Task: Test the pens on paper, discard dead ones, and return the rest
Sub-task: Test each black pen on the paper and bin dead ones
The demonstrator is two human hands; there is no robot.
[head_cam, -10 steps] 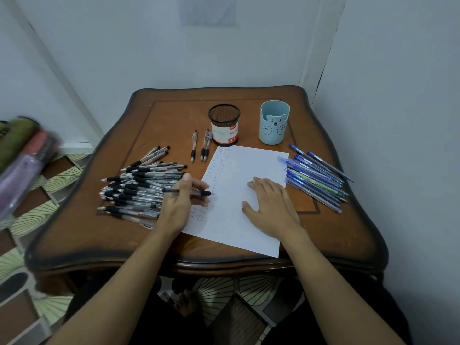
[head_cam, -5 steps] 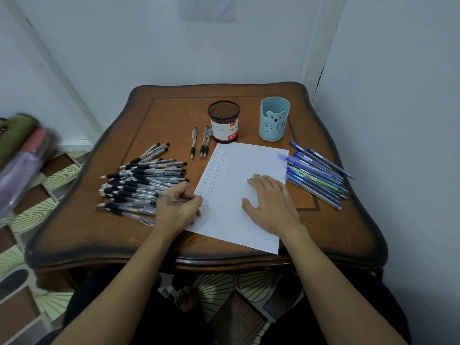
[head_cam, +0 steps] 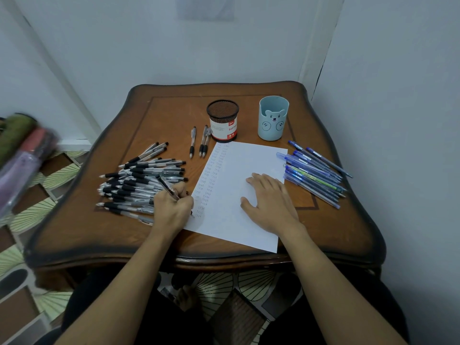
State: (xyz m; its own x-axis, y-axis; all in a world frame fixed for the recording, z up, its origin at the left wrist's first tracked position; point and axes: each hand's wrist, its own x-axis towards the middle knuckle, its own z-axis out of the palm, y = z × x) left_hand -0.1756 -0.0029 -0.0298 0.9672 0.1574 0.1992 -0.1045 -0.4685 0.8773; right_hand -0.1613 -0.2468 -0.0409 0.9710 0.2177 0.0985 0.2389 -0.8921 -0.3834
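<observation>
The paper (head_cam: 239,195) lies on the bench (head_cam: 174,108), near corner almost at the near edge; bare wood shows behind the mesh pen cup (head_cam: 222,120) and bear cup (head_cam: 273,120). The left hand (head_cam: 173,207) grips a black pen (head_cam: 167,186), tip at the paper's left margin beside the black pen pile (head_cam: 139,180); the right hand (head_cam: 270,202) rests flat on the paper, left of the blue pens (head_cam: 313,173).

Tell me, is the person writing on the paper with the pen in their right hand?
Not quite. The head view shows the pen gripped in the left hand, its tip on the paper. The right hand only lies flat on the sheet.
</observation>
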